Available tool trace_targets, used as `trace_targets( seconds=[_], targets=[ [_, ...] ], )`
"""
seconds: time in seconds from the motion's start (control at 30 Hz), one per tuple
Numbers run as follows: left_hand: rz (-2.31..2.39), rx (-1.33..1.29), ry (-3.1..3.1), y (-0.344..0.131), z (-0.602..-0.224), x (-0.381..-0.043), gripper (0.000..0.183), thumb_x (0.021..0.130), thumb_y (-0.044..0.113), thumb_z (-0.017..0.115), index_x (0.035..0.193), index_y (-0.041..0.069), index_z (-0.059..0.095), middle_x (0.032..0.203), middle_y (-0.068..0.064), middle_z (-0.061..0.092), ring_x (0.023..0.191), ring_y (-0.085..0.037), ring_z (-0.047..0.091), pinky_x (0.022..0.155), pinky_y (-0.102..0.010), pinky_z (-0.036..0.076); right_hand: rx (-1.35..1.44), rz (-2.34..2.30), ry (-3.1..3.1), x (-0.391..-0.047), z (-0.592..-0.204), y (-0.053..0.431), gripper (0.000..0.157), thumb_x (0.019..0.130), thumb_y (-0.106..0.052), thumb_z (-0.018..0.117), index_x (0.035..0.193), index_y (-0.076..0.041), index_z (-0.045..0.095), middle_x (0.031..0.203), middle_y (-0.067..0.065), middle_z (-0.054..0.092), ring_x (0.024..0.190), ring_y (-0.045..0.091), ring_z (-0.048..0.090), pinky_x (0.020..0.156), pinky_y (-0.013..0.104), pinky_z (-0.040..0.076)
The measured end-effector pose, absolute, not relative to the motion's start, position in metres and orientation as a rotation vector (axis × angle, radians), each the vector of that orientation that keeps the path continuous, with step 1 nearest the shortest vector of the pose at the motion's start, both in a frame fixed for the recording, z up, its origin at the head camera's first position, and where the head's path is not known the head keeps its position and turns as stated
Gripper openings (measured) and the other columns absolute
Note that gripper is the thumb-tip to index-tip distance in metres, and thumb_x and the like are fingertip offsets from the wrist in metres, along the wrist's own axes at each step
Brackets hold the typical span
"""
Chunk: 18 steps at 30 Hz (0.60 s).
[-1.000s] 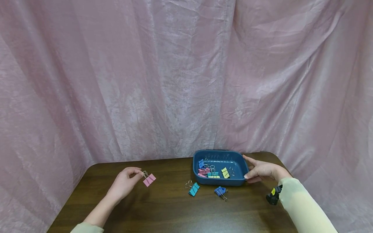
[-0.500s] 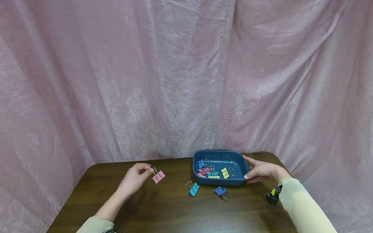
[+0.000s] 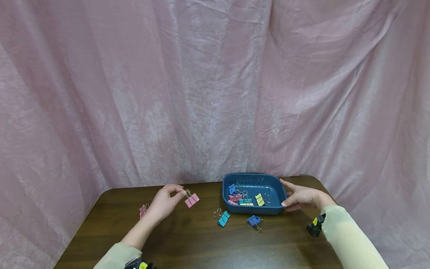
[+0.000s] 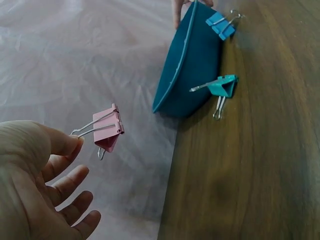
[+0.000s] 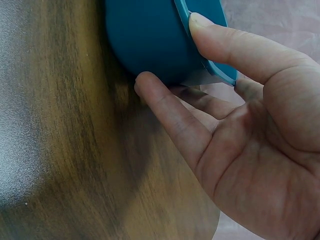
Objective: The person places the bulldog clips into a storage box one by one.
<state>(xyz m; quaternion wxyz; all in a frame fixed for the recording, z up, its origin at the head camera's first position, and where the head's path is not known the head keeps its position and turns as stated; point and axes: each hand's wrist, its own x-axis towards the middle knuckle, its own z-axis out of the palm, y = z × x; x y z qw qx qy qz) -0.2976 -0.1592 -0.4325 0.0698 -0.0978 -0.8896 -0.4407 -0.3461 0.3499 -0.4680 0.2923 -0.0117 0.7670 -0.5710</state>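
Note:
My left hand (image 3: 168, 200) pinches a pink binder clip (image 3: 192, 200) by a wire handle between thumb and forefinger, above the table left of the blue plastic box. In the left wrist view the pink clip (image 4: 107, 128) points away from the fingertips, and the other fingers are spread. At the box's right end, my right hand (image 3: 302, 197) grips it; in the right wrist view the thumb lies on the rim of the box (image 5: 150, 37) and fingers touch its outer wall. Inside the box, blue, pink, teal and yellow binder clips (image 3: 259, 199) lie mostly toward the left.
In front of the box, a teal binder clip (image 3: 223, 218) and a blue binder clip (image 3: 254, 221) lie on the brown wooden table (image 3: 201, 246). Another pink binder clip (image 3: 143, 211) lies behind the left forearm. A pink curtain (image 3: 201, 93) hangs along the table's back edge.
My left hand has moved right toward the box with the pink binder clip, uncovering another pink clip on the table. The right hand and the box have stayed put.

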Motion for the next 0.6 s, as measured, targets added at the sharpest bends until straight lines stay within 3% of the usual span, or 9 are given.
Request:
trace_targets(
  seconds=[0.6],
  targets=[
    [-1.343,-0.359,-2.588,-0.126,-0.423,-0.31,0.008,0.095,0.017,0.072,0.095,0.01,0.076,0.114,-0.006,0.069,0.118,-0.028,0.06,0.103,-0.05,0.044,-0.012,-1.556,2.021,-0.347,-0.469,0.35,0.119,0.084,0.006,0.078,0.165,-0.02,-0.005,0.159,0.042,0.01,0.122,0.04,0.06,0.098,0.055,0.051]
  ],
)
